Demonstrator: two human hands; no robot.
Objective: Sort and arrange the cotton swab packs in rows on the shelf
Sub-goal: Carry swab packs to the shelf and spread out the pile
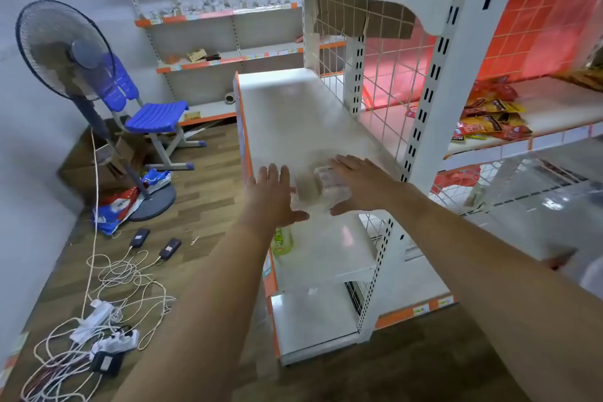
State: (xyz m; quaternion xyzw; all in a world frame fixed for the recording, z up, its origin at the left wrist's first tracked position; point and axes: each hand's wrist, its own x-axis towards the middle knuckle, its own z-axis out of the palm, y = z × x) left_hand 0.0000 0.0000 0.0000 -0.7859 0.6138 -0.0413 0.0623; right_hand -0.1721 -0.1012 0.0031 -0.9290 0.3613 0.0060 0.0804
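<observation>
**Two bare arms, nothing worn**

Both forearms are showing uncovered from the bottom of the frame up to the wrists, with no sleeve edge appearing anywhere along them. The left hand (272, 196) is wearing no glove, ring, or watch. The right hand (357, 184) is looking just as plain, with no band or bracelet showing at its wrist.

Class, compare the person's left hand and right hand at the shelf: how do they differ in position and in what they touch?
The left hand is at the shelf's orange front edge, while the right hand is further in, nearer the wire grid. The right hand lies over the blurred pack, whereas the left hand sits beside it, contact unclear. Both are flat, fingers spread, palms down, flanking the pack.
</observation>
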